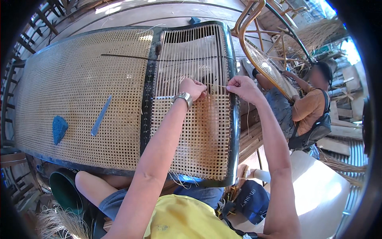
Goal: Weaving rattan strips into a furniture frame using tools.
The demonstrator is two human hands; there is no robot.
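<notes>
Both hands (193,88) (242,88) pinch a cane strand (220,85) near the frame's right edge (234,119).

Both forearms are bare, no sleeves reaching down. There's a chunky silver metal bracelet (183,98) on the left wrist, just below the left hand (193,88). Bright yellow shirt (183,219), and blue denim shorts (115,201) over the bare knee.

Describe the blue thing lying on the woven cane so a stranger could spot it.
Start at the big dark-framed cane panel; its left section is fully woven. Near that section's lower left lies a blue sponge, left of a slim grey tool. It is the only chunky blue lump there.
</notes>
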